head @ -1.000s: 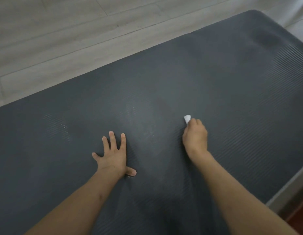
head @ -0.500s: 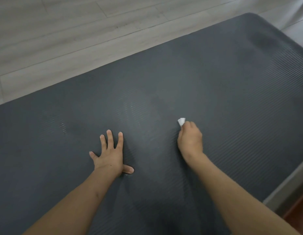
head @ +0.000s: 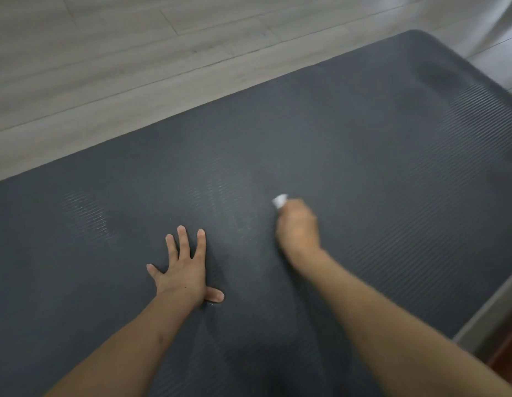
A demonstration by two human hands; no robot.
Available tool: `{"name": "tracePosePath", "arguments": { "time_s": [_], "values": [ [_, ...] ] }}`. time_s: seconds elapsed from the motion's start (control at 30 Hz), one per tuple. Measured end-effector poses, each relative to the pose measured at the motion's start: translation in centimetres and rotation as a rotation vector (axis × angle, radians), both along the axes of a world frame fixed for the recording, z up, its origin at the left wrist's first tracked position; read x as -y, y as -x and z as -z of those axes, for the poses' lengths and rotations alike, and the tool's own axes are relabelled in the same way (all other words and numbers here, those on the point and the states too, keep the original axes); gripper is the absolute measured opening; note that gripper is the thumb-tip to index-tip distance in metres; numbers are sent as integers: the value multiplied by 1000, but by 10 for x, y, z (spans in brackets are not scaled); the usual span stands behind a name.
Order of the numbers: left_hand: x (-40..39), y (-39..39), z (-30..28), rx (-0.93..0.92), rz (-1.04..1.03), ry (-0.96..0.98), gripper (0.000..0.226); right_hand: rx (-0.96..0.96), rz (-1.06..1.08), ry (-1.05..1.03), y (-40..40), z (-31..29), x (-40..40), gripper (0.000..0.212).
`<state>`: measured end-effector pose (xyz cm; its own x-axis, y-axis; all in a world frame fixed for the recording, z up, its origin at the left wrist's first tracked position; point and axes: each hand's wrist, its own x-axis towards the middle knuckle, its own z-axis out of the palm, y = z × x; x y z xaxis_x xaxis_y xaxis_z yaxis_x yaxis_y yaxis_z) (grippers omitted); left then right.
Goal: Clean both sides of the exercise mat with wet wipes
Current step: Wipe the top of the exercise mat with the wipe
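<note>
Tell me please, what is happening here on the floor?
A person is cleaning a dark exercise mat that lies flat on a pale wooden floor. The right hand grips a small white wet wipe and holds it down on the mat; the hand looks blurred. The left hand rests flat on the mat with its fingers spread, beside the right hand. Only the upper side of the mat shows.

– What's up top?
– A pale wood-plank floor (head: 134,67), running along the far edge.
– And the right corners?
– White fabric (head: 506,18) above, reddish-brown surface (head: 506,348) below.
</note>
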<state>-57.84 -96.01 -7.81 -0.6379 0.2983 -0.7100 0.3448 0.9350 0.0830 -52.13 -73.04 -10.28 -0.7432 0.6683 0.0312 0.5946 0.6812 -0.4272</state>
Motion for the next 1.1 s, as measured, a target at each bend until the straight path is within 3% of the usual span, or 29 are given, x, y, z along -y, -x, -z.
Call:
{"name": "tracePosePath", "arguments": {
  "time_s": [0.03, 0.1, 0.13, 0.17, 0.2, 0.3, 0.37, 0.47, 0.53, 0.57, 0.63, 0.7, 0.83, 0.93, 1.0, 1.1],
  "values": [
    [1, 0, 0, -6, -4, -1, 152, 5, -240, -2, 0, 3, 40, 9],
    [1, 1, 1, -5, -6, -2, 151, 0, -671, -63, -5, 7, 78, 15],
    [1, 0, 1, -6, -8, -5, 152, -2, -758, -70, -3, 5, 65, 11],
    [2, 0, 1, -8, -9, -6, 152, -22, -734, -124, 2, 6, 40, 3],
    [2, 0, 2, -8, -6, -6, 152, -6, -608, -152, 9, 2, 7, 9],
    [0, 0, 4, -11, -1, -7, 153, 108, -57, -156, 9, -5, -107, 14],
    [-1, 0, 3, -10, 1, 3, 154, 99, 97, -158, 6, -10, -124, 12],
    [-1, 0, 3, -2, -2, 2, 154, 8, 24, -98, 17, -3, -39, 12],
    [1, 0, 4, -14, -8, -11, 152, -45, -285, -40, 11, 5, 44, 5],
    [2, 0, 4, -20, -9, -15, 152, -41, -481, -48, 3, 8, 74, 13],
    [3, 0, 4, -17, -11, -22, 151, -32, -748, -82, -4, 7, 70, 19],
    [4, 1, 5, -23, -3, -24, 152, -31, -674, -180, -3, 5, 8, 17],
    [3, 0, 5, -28, -6, -26, 152, 103, -48, -227, -29, -6, -126, 8],
    [2, -1, 2, -37, -7, -23, 151, 20, 105, -175, -40, -2, -81, 6],
    [2, -4, 0, -52, -11, -31, 148, -38, 15, -113, -48, 8, -5, 9],
    [7, -18, -1, -136, 8, -67, 128, -18, -454, -46, -86, 10, 94, 9]
  ]
}}
